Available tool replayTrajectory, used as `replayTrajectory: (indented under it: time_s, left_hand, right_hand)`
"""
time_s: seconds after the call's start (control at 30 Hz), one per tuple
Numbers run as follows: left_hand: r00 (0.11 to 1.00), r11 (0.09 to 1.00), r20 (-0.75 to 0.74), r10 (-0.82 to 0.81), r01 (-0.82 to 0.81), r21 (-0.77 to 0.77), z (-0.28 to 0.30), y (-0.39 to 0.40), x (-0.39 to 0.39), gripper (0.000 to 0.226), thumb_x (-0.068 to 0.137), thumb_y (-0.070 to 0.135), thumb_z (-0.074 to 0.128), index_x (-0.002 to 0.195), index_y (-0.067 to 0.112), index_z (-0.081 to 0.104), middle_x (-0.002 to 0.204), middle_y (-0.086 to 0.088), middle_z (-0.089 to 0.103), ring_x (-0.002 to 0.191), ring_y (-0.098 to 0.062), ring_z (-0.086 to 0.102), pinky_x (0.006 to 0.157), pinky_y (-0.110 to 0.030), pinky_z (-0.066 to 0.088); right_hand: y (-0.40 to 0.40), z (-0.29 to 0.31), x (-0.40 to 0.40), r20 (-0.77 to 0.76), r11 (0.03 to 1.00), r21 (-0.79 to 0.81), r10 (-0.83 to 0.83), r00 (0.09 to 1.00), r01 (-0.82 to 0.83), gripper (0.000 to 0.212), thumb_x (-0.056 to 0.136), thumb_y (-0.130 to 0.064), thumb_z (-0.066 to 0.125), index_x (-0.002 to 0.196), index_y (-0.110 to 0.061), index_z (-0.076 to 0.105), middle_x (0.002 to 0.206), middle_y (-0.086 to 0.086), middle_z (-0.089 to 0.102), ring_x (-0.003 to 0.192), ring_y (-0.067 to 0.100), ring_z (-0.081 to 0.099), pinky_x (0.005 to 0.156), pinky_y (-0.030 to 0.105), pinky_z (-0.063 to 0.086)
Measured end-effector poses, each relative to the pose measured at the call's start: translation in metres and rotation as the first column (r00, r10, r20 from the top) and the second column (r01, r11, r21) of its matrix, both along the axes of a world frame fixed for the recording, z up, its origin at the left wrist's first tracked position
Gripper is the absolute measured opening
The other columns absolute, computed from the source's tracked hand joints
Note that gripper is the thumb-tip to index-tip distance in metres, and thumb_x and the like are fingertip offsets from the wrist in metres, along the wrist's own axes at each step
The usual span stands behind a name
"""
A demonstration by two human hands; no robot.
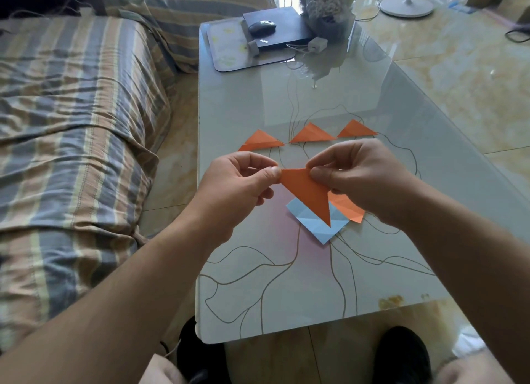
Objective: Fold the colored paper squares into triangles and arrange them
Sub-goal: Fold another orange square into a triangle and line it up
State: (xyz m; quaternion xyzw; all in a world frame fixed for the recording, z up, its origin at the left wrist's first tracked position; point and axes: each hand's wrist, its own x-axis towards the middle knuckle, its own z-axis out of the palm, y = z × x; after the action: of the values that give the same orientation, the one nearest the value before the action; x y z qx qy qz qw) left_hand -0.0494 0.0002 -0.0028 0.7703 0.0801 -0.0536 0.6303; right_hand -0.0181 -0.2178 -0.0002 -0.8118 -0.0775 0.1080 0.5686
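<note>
An orange paper triangle [308, 193] hangs point down above the glass table [286, 292]. My left hand [243, 183] pinches its left top corner, and my right hand [364, 180] pinches its right top corner. Under it on the table lie a light blue paper square [314, 226] and an orange paper [348, 208], partly hidden by my right hand. Three folded orange triangles sit in a row farther back: the left orange triangle [261, 141], the middle orange triangle [312, 133] and the right orange triangle [357, 130].
At the table's far end are a mouse pad [226, 48], a black laptop [284, 31] with a mouse [262, 26] on it, a white charger [317, 44] and a wrapped bouquet [328, 8]. A striped sofa [71, 120] runs along the left. A fan base [407, 6] stands on the floor.
</note>
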Motion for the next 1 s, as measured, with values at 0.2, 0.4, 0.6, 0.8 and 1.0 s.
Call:
replayTrajectory:
  time_s: [0.2, 0.4, 0.6, 0.8, 1.0]
  left_hand:
    - [0.998, 0.998, -0.012, -0.06, 0.06, 0.003, 0.0, -0.001, -0.001, 0.003, 0.094, 0.01, 0.072, 0.092, 0.012, 0.073, 0.081, -0.005, 0.078, 0.07, -0.015, 0.067, 0.074, -0.035, 0.057]
    - [0.985, 0.985, 0.031, -0.168, 0.167, 0.04, 0.003, 0.004, 0.0, 0.021, 0.098, 0.003, 0.063, 0.094, 0.018, 0.077, 0.087, -0.009, 0.076, 0.074, -0.023, 0.068, 0.082, -0.041, 0.058]
    - [0.915, 0.892, 0.235, -0.327, 0.216, 0.398, -0.001, 0.011, -0.003, 0.018, 0.089, 0.015, 0.08, 0.095, 0.032, 0.081, 0.09, 0.013, 0.077, 0.084, -0.014, 0.073, 0.083, -0.041, 0.061]
    - [0.879, 0.825, 0.335, -0.339, 0.106, 0.555, -0.008, 0.014, 0.002, 0.01, 0.086, 0.026, 0.083, 0.094, 0.032, 0.083, 0.092, 0.015, 0.075, 0.085, -0.011, 0.07, 0.079, -0.031, 0.058]
    - [0.919, 0.779, 0.274, -0.282, 0.052, 0.625, -0.007, 0.01, -0.001, 0.007, 0.086, 0.031, 0.082, 0.092, 0.036, 0.083, 0.078, 0.026, 0.074, 0.071, 0.007, 0.068, 0.076, -0.01, 0.051]
  right_hand:
    - [0.001, -0.001, 0.001, -0.023, 0.999, -0.027, -0.042, 0.999, 0.041, 0.018, 0.092, -0.007, 0.075, 0.079, -0.018, 0.081, 0.082, 0.007, 0.078, 0.085, 0.034, 0.074, 0.088, 0.056, 0.06]
    - [0.0, -0.002, 0.002, -0.122, 1.0, -0.019, -0.021, 0.992, 0.019, 0.016, 0.092, -0.01, 0.076, 0.079, -0.016, 0.081, 0.088, 0.016, 0.078, 0.097, 0.043, 0.073, 0.093, 0.059, 0.058]
    - [-0.003, 0.003, 0.001, -0.279, 0.998, 0.066, 0.034, 0.96, -0.016, 0.012, 0.097, -0.008, 0.069, 0.09, -0.01, 0.079, 0.077, 0.007, 0.074, 0.069, 0.014, 0.068, 0.062, 0.022, 0.056]
    - [-0.004, -0.003, 0.0, -0.101, 0.985, -0.159, 0.051, 0.994, -0.067, 0.007, 0.094, -0.028, 0.075, 0.09, -0.026, 0.08, 0.067, -0.016, 0.07, 0.063, 0.001, 0.059, 0.063, 0.018, 0.047]
    - [-0.005, -0.001, -0.003, 0.222, 0.925, -0.378, 0.121, 0.967, -0.029, 0.003, 0.086, -0.039, 0.078, 0.084, -0.036, 0.078, 0.082, -0.019, 0.073, 0.08, 0.0, 0.067, 0.073, 0.022, 0.05]
